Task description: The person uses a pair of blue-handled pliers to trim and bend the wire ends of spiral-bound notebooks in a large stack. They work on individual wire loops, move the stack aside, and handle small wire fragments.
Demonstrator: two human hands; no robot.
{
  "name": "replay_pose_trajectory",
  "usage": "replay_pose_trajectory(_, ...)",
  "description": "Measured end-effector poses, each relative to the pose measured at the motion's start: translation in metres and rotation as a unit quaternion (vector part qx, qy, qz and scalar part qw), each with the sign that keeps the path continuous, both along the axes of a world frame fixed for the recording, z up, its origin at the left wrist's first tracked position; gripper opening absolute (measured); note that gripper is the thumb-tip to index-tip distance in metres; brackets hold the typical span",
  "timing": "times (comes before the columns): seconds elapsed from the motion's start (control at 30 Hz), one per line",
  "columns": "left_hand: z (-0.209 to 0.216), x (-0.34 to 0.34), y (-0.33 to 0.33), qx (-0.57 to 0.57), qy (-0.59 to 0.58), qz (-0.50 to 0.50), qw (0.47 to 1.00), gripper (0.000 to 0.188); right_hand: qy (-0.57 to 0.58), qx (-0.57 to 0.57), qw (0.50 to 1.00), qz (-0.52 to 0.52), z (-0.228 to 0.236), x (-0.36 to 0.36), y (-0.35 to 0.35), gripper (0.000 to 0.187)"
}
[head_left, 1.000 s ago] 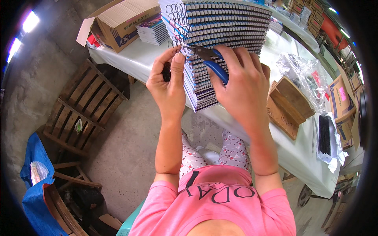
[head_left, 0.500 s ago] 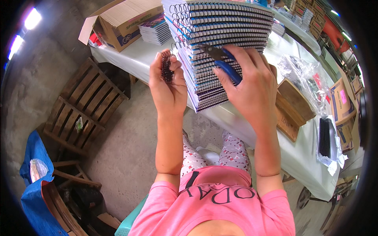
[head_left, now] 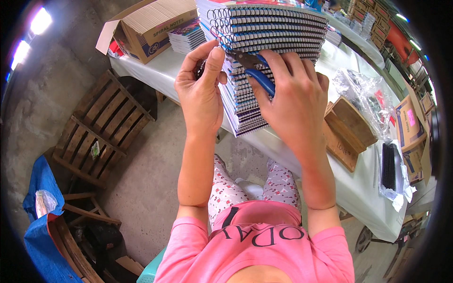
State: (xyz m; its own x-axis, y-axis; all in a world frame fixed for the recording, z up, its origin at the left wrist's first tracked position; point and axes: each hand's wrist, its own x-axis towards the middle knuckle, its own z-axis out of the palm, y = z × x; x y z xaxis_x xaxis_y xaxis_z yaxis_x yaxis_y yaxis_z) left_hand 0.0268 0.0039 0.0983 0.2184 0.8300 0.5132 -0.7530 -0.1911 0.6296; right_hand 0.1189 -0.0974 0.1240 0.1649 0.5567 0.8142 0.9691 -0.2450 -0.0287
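Observation:
A tall stack of spiral notebooks (head_left: 278,35) stands on the table, black wire coils facing me. Loose coil ends stick out along its left side. My right hand (head_left: 295,89) is wrapped round blue-handled cutting pliers (head_left: 259,78), whose dark jaws reach the left ends of the coils. My left hand (head_left: 200,85) is closed at the stack's left edge, thumb and forefinger pinched by a coil end near the plier tips. Dark coil scraps (head_left: 200,69) show partly inside its curled fingers; the rest are hidden in the palm.
An open cardboard box (head_left: 151,33) and a smaller notebook pile (head_left: 185,37) sit at the back left. To the right are a wooden stand (head_left: 351,127), clear plastic wrapping (head_left: 361,87) and a bundle of black coils (head_left: 389,165). A wooden pallet (head_left: 104,127) leans at left.
My left hand has risen toward the coil ends, its thumb and forefinger now pinching. My right hand has brought the pliers left, to the stack's edge.

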Motion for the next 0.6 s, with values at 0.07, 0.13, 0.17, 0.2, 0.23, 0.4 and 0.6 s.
replay_pose_trajectory(0.07, 0.001, 0.004, -0.002, -0.003, -0.016, 0.007, 1.000, 0.021, -0.008, 0.002, 1.000, -0.002, 0.002, 0.000, 0.000, 0.035)
replay_pose_trajectory(0.13, 0.001, 0.008, -0.004, -0.003, 0.010, 0.062, 0.998, 0.022, -0.007, -0.001, 1.000, 0.007, 0.001, 0.003, 0.000, 0.032)
replay_pose_trajectory(0.17, 0.002, 0.009, -0.005, 0.004, 0.015, 0.080, 0.997, 0.022, -0.002, -0.006, 1.000, 0.017, -0.001, 0.007, 0.003, 0.031)
replay_pose_trajectory(0.2, 0.003, 0.010, -0.007, 0.010, 0.020, 0.097, 0.995, 0.022, 0.003, -0.010, 1.000, 0.027, -0.003, 0.011, 0.004, 0.030)
replay_pose_trajectory(0.23, 0.004, 0.011, -0.008, 0.015, 0.025, 0.115, 0.993, 0.022, 0.015, -0.021, 0.999, 0.031, -0.004, 0.013, 0.004, 0.030)
replay_pose_trajectory(0.4, -0.003, 0.011, -0.004, 0.059, 0.060, 0.134, 0.987, 0.025, 0.099, -0.054, 0.991, 0.072, -0.002, 0.017, -0.004, 0.033)
replay_pose_trajectory(0.6, -0.003, 0.011, -0.004, 0.064, 0.053, 0.130, 0.988, 0.025, 0.008, 0.010, 1.000, 0.002, 0.007, 0.012, -0.008, 0.035)
